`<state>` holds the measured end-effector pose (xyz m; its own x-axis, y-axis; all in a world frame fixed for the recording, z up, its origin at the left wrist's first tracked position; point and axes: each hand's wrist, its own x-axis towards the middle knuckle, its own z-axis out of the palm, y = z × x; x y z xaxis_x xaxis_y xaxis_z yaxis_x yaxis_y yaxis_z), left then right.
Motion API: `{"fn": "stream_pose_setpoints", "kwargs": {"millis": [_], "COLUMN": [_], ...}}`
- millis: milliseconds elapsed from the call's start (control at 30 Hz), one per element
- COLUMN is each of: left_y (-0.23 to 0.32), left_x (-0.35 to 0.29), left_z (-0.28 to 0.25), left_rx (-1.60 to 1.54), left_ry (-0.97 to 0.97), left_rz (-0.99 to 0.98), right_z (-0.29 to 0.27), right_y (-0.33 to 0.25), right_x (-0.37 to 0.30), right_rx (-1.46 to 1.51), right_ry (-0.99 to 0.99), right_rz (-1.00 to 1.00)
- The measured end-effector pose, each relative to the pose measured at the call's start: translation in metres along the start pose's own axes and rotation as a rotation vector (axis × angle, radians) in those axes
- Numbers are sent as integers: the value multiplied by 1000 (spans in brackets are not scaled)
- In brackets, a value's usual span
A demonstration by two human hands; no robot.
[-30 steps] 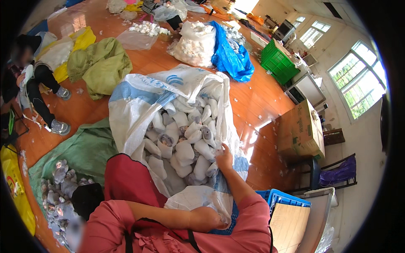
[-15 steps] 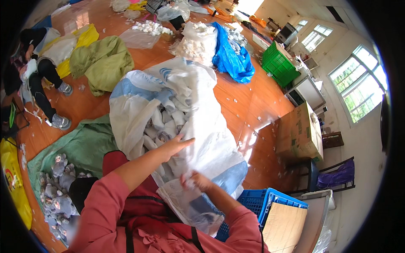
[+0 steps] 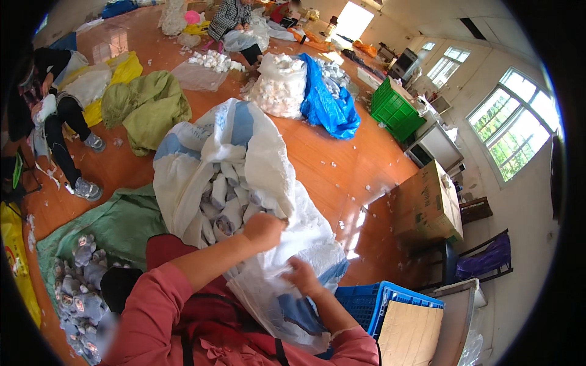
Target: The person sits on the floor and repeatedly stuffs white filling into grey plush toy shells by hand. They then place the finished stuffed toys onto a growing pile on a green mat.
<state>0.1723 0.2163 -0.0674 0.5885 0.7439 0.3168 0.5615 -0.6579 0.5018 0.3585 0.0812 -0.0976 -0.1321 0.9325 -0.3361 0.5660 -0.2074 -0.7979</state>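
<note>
At the centre of the frame, the left hand (image 3: 265, 230) clenches the edge of a crinkled white sack (image 3: 268, 152) holding smooth, rounded pale pieces (image 3: 229, 210), while the right hand (image 3: 303, 277), blurred, overlaps its creased side, grip impossible to tell.

Dark lettering (image 3: 430, 197) marked the cardboard box (image 3: 427, 213) near three o'clock. Toward ten, blue print (image 3: 198, 130) on the white sack (image 3: 274, 165) was too creased to read. Toward eight, small tags (image 3: 81, 241) on grey plush toys (image 3: 88, 287) and red print (image 3: 11, 259) on the yellow bag (image 3: 24, 277) were illegible.
</note>
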Motion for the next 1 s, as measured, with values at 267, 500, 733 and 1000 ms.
{"fn": "stream_pose_setpoints", "kwargs": {"millis": [267, 500, 733, 1000], "left_y": [102, 118, 69, -89], "left_x": [-1, -4, -16, -26], "left_z": [-56, -82, -49, 7], "left_rx": [-234, -202, -975, -1917], "left_ry": [148, 47, 51, 182], "left_rz": [437, 453, -10, -1192], "right_z": [-8, -47, -43, -16], "right_y": [-9, -53, -27, 15], "right_x": [28, 48, 60, 21], "right_rx": [176, 935, 1078, 1119], "right_ry": [831, 401, 483, 569], "right_rz": [-495, -522, -287, -90]}}
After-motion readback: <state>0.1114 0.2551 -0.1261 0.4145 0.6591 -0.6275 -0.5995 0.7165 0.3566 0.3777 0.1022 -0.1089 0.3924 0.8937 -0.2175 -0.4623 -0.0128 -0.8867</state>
